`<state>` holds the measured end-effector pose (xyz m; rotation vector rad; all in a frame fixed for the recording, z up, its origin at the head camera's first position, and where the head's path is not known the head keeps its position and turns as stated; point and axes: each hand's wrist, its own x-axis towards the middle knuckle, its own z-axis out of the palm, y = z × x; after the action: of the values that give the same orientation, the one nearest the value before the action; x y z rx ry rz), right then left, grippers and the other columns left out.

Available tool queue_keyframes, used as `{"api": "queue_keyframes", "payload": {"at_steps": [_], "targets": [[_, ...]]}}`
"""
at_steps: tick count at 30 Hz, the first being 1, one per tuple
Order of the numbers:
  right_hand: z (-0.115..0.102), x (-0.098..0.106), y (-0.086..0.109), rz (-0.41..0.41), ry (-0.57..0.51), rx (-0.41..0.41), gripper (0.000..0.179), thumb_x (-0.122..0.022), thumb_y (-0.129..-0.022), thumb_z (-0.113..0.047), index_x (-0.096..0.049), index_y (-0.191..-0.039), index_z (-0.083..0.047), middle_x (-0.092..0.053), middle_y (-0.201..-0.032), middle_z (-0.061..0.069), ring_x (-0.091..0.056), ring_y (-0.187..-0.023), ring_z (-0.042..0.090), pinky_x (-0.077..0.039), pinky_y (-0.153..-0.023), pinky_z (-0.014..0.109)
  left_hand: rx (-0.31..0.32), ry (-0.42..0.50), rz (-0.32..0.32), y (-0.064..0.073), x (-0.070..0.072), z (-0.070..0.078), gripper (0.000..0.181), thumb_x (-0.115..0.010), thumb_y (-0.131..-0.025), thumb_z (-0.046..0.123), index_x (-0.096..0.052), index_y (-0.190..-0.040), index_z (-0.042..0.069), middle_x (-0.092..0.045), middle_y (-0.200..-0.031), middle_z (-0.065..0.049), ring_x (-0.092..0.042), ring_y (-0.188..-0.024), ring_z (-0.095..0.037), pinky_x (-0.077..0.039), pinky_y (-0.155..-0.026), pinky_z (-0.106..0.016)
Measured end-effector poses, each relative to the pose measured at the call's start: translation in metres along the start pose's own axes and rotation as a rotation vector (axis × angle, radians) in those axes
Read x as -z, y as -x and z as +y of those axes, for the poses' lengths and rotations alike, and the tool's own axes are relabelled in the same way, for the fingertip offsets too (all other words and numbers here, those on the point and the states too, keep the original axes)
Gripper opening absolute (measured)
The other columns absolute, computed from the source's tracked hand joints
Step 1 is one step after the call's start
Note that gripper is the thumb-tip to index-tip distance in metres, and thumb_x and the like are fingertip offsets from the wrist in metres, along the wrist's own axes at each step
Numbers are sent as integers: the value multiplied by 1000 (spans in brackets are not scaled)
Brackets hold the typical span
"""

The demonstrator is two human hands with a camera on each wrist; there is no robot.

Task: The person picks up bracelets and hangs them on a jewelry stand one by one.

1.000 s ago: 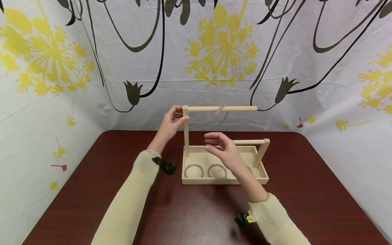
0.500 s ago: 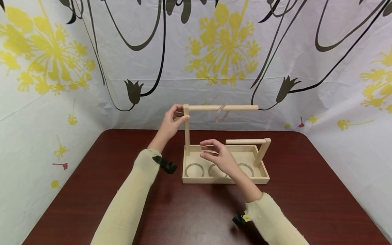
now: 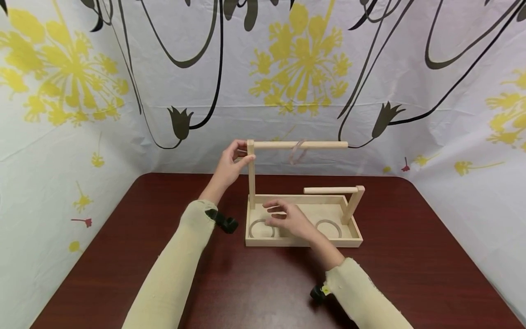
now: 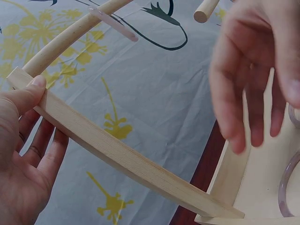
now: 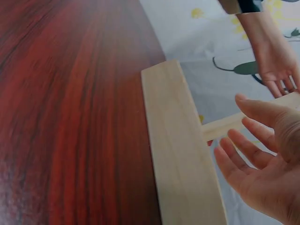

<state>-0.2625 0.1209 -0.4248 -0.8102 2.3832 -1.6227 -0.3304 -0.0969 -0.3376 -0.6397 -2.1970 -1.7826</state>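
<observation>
My left hand point(image 3: 228, 167) grips the top of a tall wooden post point(image 3: 251, 183), thumb in front and fingers behind. From that post a horizontal dowel point(image 3: 324, 145) runs right, and a clear pinkish ring point(image 3: 293, 156) hangs on it. My right hand point(image 3: 292, 220), fingers spread and relaxed, hovers over the wooden tray point(image 3: 304, 244) and holds nothing. Below its fingertips lies a left ring point(image 3: 250, 228) inside the tray; a right ring point(image 3: 340, 231) lies past the wrist. The hand hides the tray's middle. In the left wrist view, the thumb point(image 4: 35, 89) presses on the post.
At the tray's right end stands a shorter post point(image 3: 353, 205) with a bare dowel point(image 3: 330, 190) pointing left. The tray sits on a dark red-brown table point(image 3: 255, 283). A patterned white cloth point(image 3: 230, 96) hangs behind and on both sides.
My right hand has moved left and down, from in front of the short dowel to over the tray's rings. The left hand keeps its grip on the post.
</observation>
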Motion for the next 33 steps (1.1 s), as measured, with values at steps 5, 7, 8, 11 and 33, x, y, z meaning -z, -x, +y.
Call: {"api": "queue_keyframes", "payload": {"at_steps": [5, 7, 8, 11, 33], "targets": [[7, -3, -4, -81, 66, 3, 47, -74, -87, 0, -58, -130, 4, -60, -135, 23, -58, -127, 41, -47, -108, 49, -4, -10, 4, 0, 1, 0, 33, -64, -96, 5, -52, -126, -4, -57, -122, -26, -60, -110, -42, -50, -92, -47], [9, -3, -6, -114, 92, 8, 48, -75, -85, 1, -58, -131, 3, -60, -135, 22, -57, -128, 39, -45, -110, 48, -4, -11, 4, 0, 1, -1, 33, -64, -96, 6, -52, -126, -4, -57, -122, -26, -60, -110, -42, -50, -92, -47], [10, -2, -7, -126, 118, 11, 49, -75, -84, 1, -59, -130, 3, -61, -134, 22, -56, -129, 38, -45, -111, 48, -4, -10, 3, 0, 1, -1, 33, -64, -96, 6, -52, -126, -4, -57, -122, -26, -60, -110, -42, -50, -92, -47], [12, -1, -8, -159, 230, 20, 50, -79, -82, -3, -62, -129, 0, -63, -133, 17, -57, -130, 36, -44, -111, 46, -6, -9, 1, -1, 0, -2, 33, -64, -96, 5, -52, -126, -4, -58, -122, -26, -60, -110, -42, -50, -91, -46], [19, 1, -13, -303, 589, 124, 54, -80, -83, -11, -61, -132, -1, -64, -134, 13, -60, -125, 28, -49, -105, 41, -10, -12, 0, -1, 0, -2, 33, -64, -97, 5, -52, -126, -4, -58, -122, -25, -60, -111, -40, -50, -92, -44]]}}
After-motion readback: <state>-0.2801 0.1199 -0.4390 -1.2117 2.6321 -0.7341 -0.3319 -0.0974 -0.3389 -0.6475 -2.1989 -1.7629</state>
